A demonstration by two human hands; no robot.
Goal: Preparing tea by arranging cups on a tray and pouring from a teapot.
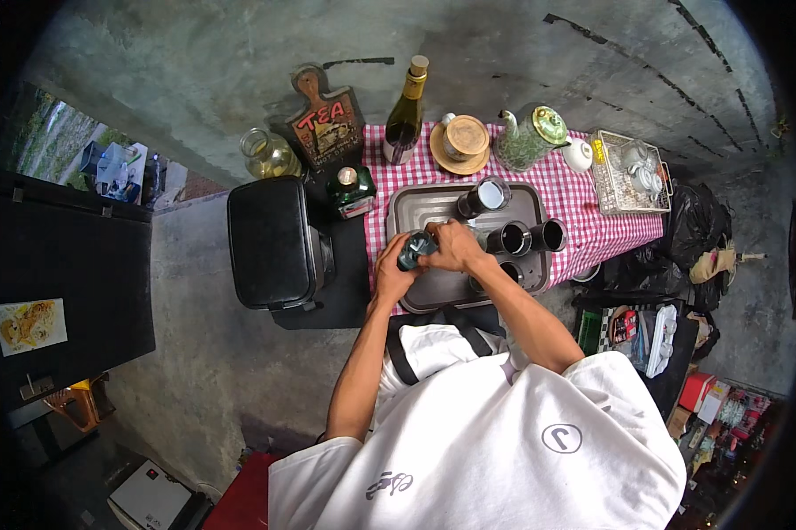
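Note:
A clear drinking glass (416,250) is held over the left part of a grey-brown tray (431,291). My left hand (391,273) wraps its near left side. My right hand (454,245) grips the same glass from the right, with fingertips at its rim. On the tray, a tall glass (489,195) shows a pale inside or content; which of the two I cannot tell. Dark glasses stand farther right, one (512,238) beside another (549,235) at the tray's edge. My right forearm partly hides one more dark glass (512,271).
A checked cloth (573,192) covers the table. Behind the tray stand a corked bottle (406,119), a lidded cup (466,138) and a green teapot (529,142). A wire basket (626,172) holds small teapots. At left are a black bin (268,242) and a green bottle (351,192).

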